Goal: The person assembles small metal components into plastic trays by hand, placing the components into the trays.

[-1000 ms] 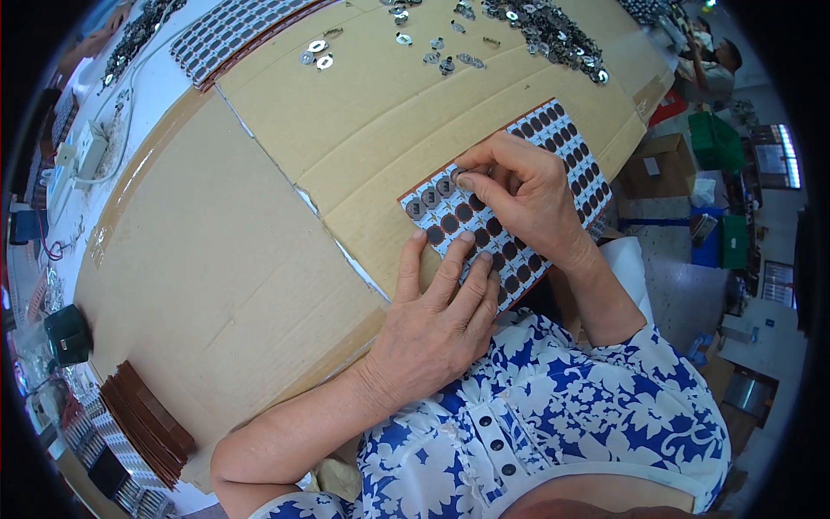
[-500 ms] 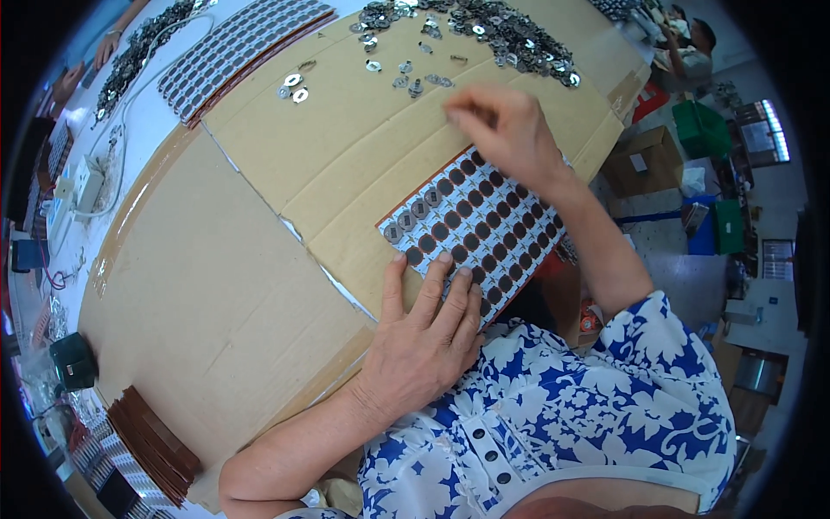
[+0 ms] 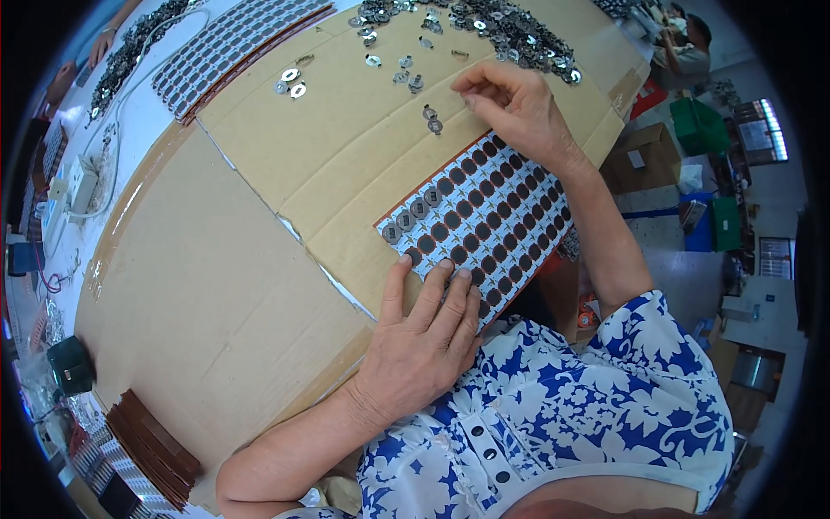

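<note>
A rectangular panel with rows of dark round pads on a white-and-blue face and a reddish-brown edge lies slantwise on the cardboard before me. Several grey metal discs sit on pads at its upper left corner. My left hand rests flat, fingers spread, fingertips on the panel's lower left edge. Above the panel's far edge, my right hand is curled with thumb and forefinger close together; whatever they hold, if anything, is hidden. Two small metal discs with tabs lie on the cardboard just left of it.
A heap of metal discs lies at the far side, with loose ones scattered nearer. Stacked panels stand far left beside a white cable and power strip. Brown strips are piled lower left. Another person sits far right.
My right hand has moved slightly away from me. Two discs now lie nearer the panel, left of its fingers. My left hand and the discs on the panel look unchanged.
</note>
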A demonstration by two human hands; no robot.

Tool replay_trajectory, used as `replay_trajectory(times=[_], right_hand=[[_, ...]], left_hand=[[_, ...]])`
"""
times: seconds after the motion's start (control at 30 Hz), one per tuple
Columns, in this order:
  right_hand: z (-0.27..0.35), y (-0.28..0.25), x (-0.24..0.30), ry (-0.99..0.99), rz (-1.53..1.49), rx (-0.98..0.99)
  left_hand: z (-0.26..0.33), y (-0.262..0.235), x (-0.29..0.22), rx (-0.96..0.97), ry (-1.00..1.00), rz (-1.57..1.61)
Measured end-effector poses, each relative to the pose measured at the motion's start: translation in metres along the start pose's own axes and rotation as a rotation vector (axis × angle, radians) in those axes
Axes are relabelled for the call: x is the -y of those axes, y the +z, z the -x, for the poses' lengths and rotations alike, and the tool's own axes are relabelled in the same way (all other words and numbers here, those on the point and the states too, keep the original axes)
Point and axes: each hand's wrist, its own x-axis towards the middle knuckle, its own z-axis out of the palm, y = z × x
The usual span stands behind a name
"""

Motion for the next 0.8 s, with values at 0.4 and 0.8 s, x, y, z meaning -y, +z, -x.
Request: replay_trajectory(times=[0.4, 0.8], right_hand=[[0.008, 0.023, 0.01, -0.527, 0.491, -0.049], [0.09, 0.035, 0.113, 0.392, -0.814, 0.335]], left_hand=[[-0.003, -0.015, 0.013, -0.218, -0.038, 0.341], [-0.003, -0.024, 0.021, -0.48, -0.789, 1.465]])
